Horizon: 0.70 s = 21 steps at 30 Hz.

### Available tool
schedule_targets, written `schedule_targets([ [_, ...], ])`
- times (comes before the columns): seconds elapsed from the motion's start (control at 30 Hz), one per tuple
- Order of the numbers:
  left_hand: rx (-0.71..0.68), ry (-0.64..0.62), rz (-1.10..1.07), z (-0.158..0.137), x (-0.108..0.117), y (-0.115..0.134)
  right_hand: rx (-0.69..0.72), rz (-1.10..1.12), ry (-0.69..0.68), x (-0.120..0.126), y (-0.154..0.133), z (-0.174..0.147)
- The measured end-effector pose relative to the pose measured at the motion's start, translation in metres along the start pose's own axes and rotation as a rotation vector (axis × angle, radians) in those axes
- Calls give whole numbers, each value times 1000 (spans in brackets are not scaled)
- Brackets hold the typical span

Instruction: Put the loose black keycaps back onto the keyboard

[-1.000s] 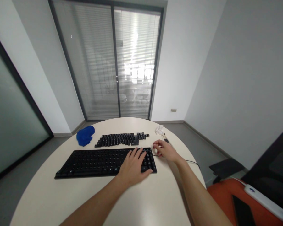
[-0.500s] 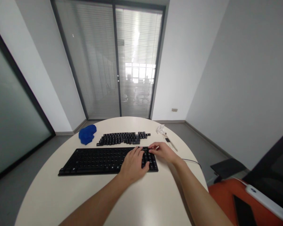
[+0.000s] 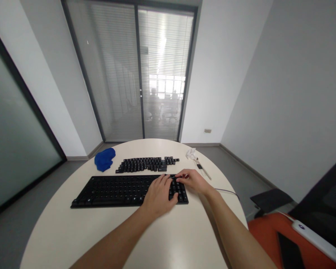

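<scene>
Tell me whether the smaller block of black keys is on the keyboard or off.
Off: the keys sit in rows on the table beyond the keyboard, and a thin pale strip shows between them.

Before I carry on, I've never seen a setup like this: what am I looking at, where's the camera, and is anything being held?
There is no machine here, just a person's two bare hands. One camera, worn on their head, looks forward and down.

On the pale table lies a black keyboard. Beyond it are loose black keycaps, with a blue cloth-like piece to their left and a crumpled white piece to their right, beside a thin stick.

The left hand rests on the keyboard's right part, holding nothing visible. The right hand has its fingers at the far right corner; whether they pinch something small is hidden.
</scene>
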<state>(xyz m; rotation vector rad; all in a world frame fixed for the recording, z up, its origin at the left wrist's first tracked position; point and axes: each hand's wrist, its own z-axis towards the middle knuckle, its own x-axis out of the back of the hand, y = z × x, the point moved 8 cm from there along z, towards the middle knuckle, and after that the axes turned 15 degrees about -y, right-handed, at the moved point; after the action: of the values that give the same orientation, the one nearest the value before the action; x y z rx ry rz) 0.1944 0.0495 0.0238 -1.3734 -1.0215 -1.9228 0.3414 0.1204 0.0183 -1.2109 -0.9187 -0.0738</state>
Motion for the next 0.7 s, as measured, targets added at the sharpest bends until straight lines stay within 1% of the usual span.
schedule_targets([
  [0.23,-5,-21,-3,0,-1,0,43,26,-19,-1,-2,0],
  [0.37,-2,-32,3,1,-1,0,-7,11,83,5,8,2],
  [0.43,-2,-32,9,1,0,1,-32,-6,110,4,13,3],
  [0.5,-4,-34,17,0,0,2,-44,11,102,1,18,4],
  [0.6,-9,-35,27,0,0,3,-37,59,56,-5,20,6],
  [0.7,-14,-39,33,0,1,3,-38,67,43,-6,21,8],
])
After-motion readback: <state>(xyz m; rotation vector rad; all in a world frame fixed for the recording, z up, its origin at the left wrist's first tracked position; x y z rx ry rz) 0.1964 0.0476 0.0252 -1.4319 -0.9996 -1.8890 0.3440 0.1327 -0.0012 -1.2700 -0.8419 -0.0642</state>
